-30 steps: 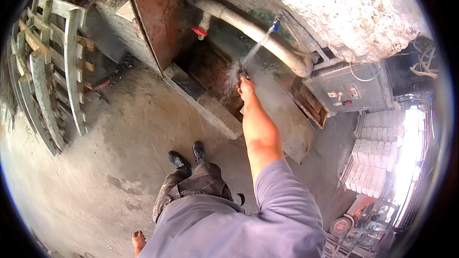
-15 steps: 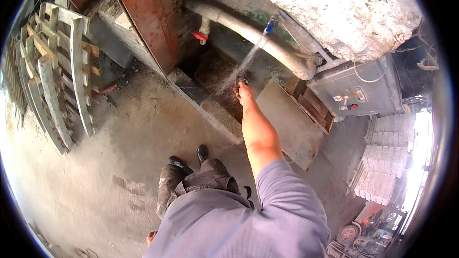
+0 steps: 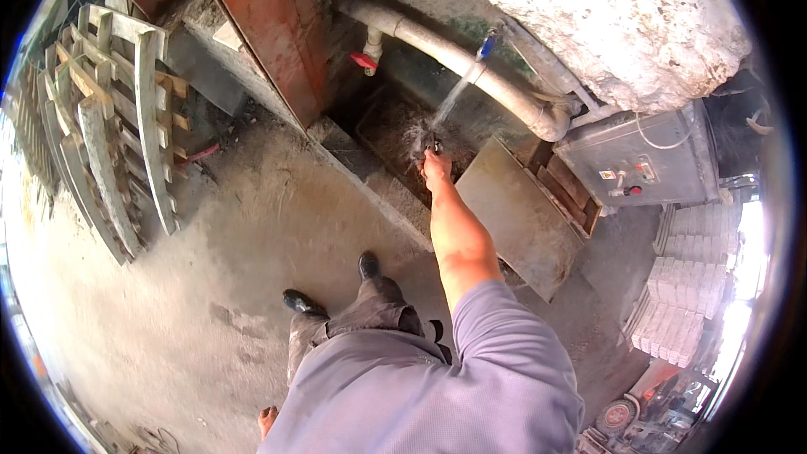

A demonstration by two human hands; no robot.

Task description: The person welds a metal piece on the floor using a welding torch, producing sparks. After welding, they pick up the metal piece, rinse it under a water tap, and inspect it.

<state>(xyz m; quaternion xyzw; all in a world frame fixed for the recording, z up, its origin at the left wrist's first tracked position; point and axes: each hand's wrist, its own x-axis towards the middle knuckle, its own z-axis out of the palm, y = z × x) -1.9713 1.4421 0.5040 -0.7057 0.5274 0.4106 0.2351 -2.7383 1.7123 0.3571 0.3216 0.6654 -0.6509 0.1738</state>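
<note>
My right arm reaches out over a dark, wet basin (image 3: 388, 130). Closed, my right hand (image 3: 436, 167) grips a small dark object (image 3: 433, 146) whose kind I cannot make out. Water from a blue-handled tap (image 3: 486, 45) pours onto that object and splashes around it. My left hand (image 3: 267, 419) hangs low beside my body, mostly hidden by my shirt; its fingers do not show well enough to tell their pose. A second tap with a red handle (image 3: 364, 60) sits to the left on the thick pipe (image 3: 437, 49).
A concrete curb (image 3: 378, 185) edges the basin. A flat board (image 3: 517, 214) leans right of it, near a grey control box (image 3: 635, 155). Wooden pallets (image 3: 151, 126) stand at left, stacked pale blocks (image 3: 677, 286) at right. A rusty red steel column (image 3: 273, 25) rises behind.
The water now strikes the object in my right hand more directly and sprays outward. My left foot has stepped out to the left, and a bit more of my left hand shows.
</note>
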